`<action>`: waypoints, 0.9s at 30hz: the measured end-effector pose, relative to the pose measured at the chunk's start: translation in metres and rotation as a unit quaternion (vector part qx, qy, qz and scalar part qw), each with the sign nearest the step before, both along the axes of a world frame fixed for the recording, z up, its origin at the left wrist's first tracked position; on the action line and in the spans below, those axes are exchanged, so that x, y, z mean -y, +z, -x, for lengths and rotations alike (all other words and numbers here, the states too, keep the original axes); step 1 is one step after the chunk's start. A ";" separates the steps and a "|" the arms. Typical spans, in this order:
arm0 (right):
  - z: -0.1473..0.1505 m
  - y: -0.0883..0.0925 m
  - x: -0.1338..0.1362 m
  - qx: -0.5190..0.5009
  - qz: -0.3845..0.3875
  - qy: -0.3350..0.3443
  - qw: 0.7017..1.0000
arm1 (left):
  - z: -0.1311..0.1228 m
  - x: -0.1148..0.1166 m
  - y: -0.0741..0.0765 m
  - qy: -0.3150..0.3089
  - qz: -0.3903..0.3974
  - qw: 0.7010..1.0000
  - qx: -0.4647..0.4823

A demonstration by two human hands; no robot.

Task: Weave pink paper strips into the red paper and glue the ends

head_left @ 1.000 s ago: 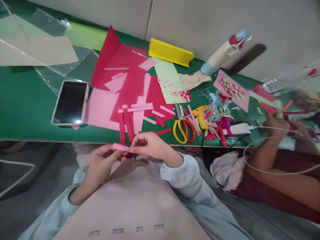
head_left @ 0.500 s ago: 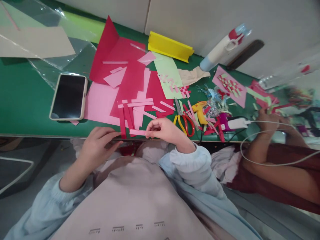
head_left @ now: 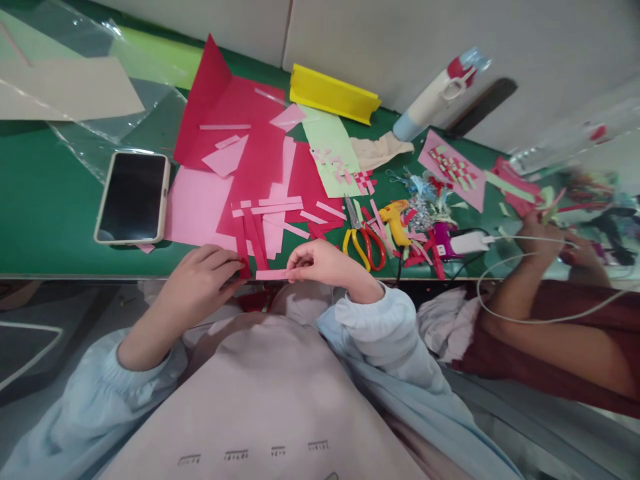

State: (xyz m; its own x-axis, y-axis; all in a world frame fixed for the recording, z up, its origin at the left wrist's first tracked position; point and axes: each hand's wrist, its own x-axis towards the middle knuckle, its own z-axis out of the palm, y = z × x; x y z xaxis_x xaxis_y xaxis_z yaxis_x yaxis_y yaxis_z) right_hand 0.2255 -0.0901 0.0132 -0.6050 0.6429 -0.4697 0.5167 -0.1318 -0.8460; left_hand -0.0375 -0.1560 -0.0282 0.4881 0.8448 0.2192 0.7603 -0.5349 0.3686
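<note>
My right hand (head_left: 320, 263) pinches one end of a short pink paper strip (head_left: 271, 274) at the table's front edge. The fingers of my left hand (head_left: 203, 277) close around the lower end of a red paper strip (head_left: 241, 237), thumb below and fingertips above. Beside it lies a second red strip (head_left: 257, 240), roughly parallel. Their upper ends meet a crosswise pink strip (head_left: 277, 205), lying over red paper. To the right of these are scissors (head_left: 367, 243) with yellow and red handles.
A phone (head_left: 133, 197) lies left of the pink sheet (head_left: 195, 203). Farther right are a yellow glue gun (head_left: 395, 220), paper scraps and a white charger (head_left: 466, 243) with a cable. A white bottle (head_left: 435, 100) leans at the back. A co-worker's hands (head_left: 543, 237) work at the far right.
My right hand has lowered the pink strip slightly toward the table's edge. My left fingers have closed in on the red strip's lower end. The view has shifted a little.
</note>
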 end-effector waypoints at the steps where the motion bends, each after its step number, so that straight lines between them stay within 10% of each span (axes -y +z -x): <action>1: 0.001 0.000 0.000 0.005 -0.001 0.004 1.000 | 0.001 -0.001 0.000 -0.002 0.004 1.000 0.003; 27: 0.023 -0.009 -0.016 0.016 0.065 0.054 0.996 | 0.008 -0.012 -0.007 -0.005 0.001 1.000 0.031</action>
